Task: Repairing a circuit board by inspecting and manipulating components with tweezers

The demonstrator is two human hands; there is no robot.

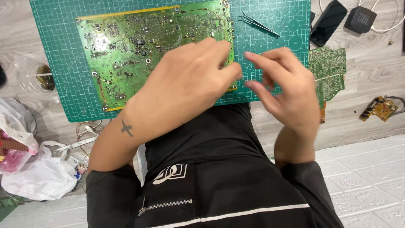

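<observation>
**A:** Where's the board?

**B:** Big green board (139,46) lies flat on the cutting mat (55,63), component side up, yellow strip along its top edge. Mat sits on a grey wood-look table (371,71).

**A:** Hands?

**B:** Left hand (190,80) lies palm down over the board's lower right part, fingers stretched toward its right edge. Not clenched, grips nothing that I can see. Fingertips at the board's edge; real contact I can't tell. Right hand (282,88) is just right of it, over the bare mat, motion-blurred. Fingers loosely spread, seems empty, but the blur hides anything small. The two hands nearly meet at the fingertips.

**A:** Tools nearby?

**B:** Tweezers (258,24) on the mat, just right of the board's top corner, above the right hand. Untouched.

**A:** Rest of the bench?

**B:** Smaller green board (331,67) off the mat's right edge, partly behind the right hand. Small yellowish board (379,108) further right. Dark phone (328,22) and a black boxy speaker (360,19) with a white cable at top right. Left side: clear cup (31,76) with brownish stuff in it, white plastic bags (38,173), a strip-shaped tool (76,145) near some wires below the mat.

**A:** Person?

**B:** Dark top with a zip and a white stripe, small dark mark on the left forearm.
</observation>
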